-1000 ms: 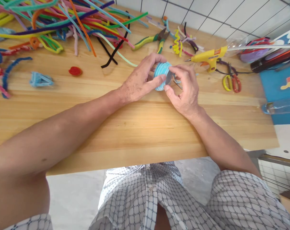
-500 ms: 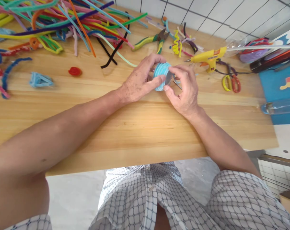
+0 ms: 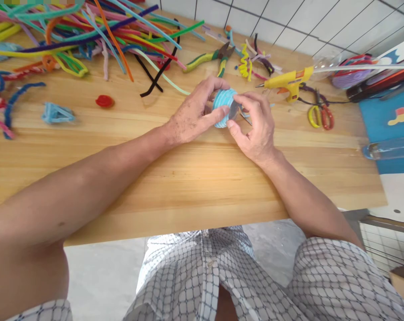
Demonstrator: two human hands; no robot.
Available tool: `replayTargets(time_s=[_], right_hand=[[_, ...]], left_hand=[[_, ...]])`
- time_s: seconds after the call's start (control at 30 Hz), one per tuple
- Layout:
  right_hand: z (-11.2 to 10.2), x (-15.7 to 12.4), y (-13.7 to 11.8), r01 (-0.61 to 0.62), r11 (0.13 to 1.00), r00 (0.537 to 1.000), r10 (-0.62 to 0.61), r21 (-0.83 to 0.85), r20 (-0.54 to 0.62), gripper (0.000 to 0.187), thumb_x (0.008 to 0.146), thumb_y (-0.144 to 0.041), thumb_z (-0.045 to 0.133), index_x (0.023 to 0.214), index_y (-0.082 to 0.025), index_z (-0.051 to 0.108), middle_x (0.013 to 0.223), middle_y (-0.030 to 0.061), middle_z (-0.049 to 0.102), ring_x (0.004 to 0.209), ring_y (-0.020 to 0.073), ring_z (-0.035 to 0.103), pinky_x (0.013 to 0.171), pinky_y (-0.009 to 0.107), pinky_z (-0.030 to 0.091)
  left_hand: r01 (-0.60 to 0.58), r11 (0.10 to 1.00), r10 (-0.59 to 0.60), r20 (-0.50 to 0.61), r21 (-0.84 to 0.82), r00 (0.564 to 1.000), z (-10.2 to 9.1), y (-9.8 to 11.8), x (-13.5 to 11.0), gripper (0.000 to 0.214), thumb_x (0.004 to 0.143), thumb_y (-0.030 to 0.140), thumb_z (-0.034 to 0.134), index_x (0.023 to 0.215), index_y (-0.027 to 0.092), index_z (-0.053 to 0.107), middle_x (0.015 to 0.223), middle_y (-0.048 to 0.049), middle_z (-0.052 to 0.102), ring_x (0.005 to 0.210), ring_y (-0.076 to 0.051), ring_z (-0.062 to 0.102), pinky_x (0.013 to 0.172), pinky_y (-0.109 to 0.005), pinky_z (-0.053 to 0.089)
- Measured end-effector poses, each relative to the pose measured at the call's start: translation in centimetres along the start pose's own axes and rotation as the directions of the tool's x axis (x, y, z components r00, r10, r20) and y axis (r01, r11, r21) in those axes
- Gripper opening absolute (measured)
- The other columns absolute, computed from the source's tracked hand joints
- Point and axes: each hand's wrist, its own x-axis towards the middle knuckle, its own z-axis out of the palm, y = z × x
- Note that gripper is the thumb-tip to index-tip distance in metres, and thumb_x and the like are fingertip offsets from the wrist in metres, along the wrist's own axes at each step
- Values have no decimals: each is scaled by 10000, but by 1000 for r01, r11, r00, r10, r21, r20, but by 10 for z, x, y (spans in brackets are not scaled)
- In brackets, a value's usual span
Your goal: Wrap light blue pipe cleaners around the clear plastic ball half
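Observation:
Between my hands, a little above the tabletop (image 3: 188,178), is a small cylinder wrapped in light-blue pipe cleaner (image 3: 223,100). Its uncovered end, smooth and greyish, faces right. My left hand (image 3: 202,107) is closed around the wrapped side, thumb across the near face. My right hand (image 3: 255,122) pinches the rim at the bare end with thumb and fingertips. A light-blue strand shows partly behind the right fingers; where it joins is hidden.
Many coloured pipe cleaners (image 3: 98,31) lie at the back left. Nearer are a blue triangular piece (image 3: 57,113) and a red coil (image 3: 104,101). Beyond my hands lie pliers (image 3: 208,58). Rightward are a yellow glue gun (image 3: 288,82), scissors (image 3: 320,116) and a clear bottle (image 3: 390,149).
The view has shifted very slightly. Both hands keep the same hold on the blue-wrapped cylinder, and nothing else has visibly moved.

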Motion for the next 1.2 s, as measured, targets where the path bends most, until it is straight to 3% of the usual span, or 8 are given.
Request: replayTargets(time_s=[0.23, 0.37, 0.5, 0.6, 0.77, 0.9, 1.0, 1.2], right_hand=[[0, 0, -1, 16, 1000, 1000, -17, -5, -12, 533, 1013, -653, 665, 1468, -376, 633, 1456, 115, 700, 1388, 395, 652, 1144, 669, 609], [0, -1, -1, 28, 1000, 1000, -27, 6, -7, 525, 1011, -642, 674, 1463, -378, 638, 1464, 112, 692, 1409, 401, 642, 1184, 680, 581], [2, -2, 0, 35, 999, 999, -35, -18, -2, 527, 1016, -641, 665, 1470, -374, 636, 1475, 116, 684, 1421, 404, 630, 1204, 705, 565], [3, -2, 1, 25, 1000, 1000, -25, -12, 13, 538, 1019, -641, 663, 1479, -365, 630, 1480, 122, 679, 1424, 411, 628, 1198, 729, 563], [3, -2, 1, 32, 999, 999, -32, -7, 30, 534, 1024, -633, 653, 1480, -355, 630, 1493, 123, 673, 1412, 409, 636, 1203, 732, 560], [4, -3, -1, 28, 999, 999, -28, -26, 20, 542, 1019, -644, 652, 1473, -348, 639, 1489, 121, 678, 1411, 411, 635, 1213, 738, 548], [5, -3, -2, 43, 999, 999, -43, -24, 9, 553, 1015, -639, 659, 1479, -339, 636, 1491, 127, 679, 1410, 413, 635, 1226, 743, 533], [3, -2, -1, 17, 1000, 1000, -17, -5, 25, 536, 1010, -643, 667, 1460, -352, 645, 1499, 123, 675, 1423, 423, 627, 1235, 764, 514]], left_hand=[[10, 1000, -10, 62, -8, 998, -5, 0, 2, 560, 1049, 749, 589, 1493, 410, 550, 1453, -5, 701, 1277, -296, 648, 1043, -547, 589], [-1, 1000, 1, 22, -1, 1000, -2, 0, 0, 592, 1036, 723, 630, 1494, 355, 561, 1404, -68, 712, 1236, -305, 684, 929, -501, 629], [-6, 1000, 6, 10, -1, 1000, -3, 5, 0, 500, 1002, 660, 705, 1389, 360, 605, 1389, -70, 705, 1185, -298, 689, 836, -457, 645], [7, 1000, -7, -1, -7, 1000, -4, 9, -1, 481, 1003, 626, 708, 1379, 342, 609, 1401, -82, 693, 1195, -309, 690, 837, -472, 648], [4, 998, -2, 33, -56, 999, -4, 8, 0, 452, 1010, 615, 705, 1400, 420, 588, 1313, -29, 718, 1121, -289, 679, 845, -493, 650], [-17, 999, 18, 20, -49, 1000, -4, 6, 2, 441, 1012, 647, 718, 1344, 388, 588, 1295, -40, 715, 1056, -262, 661, 783, -443, 640], [-17, 1000, 17, 9, -16, 1000, -4, 8, 0, 448, 1026, 644, 707, 1343, 350, 589, 1357, -66, 692, 1123, -267, 680, 796, -415, 642], [-47, 992, 48, -9, 114, 999, -7, 13, -3, 428, 1049, 586, 656, 1395, 334, 643, 1421, -92, 698, 1339, -341, 659, 932, -469, 649]])
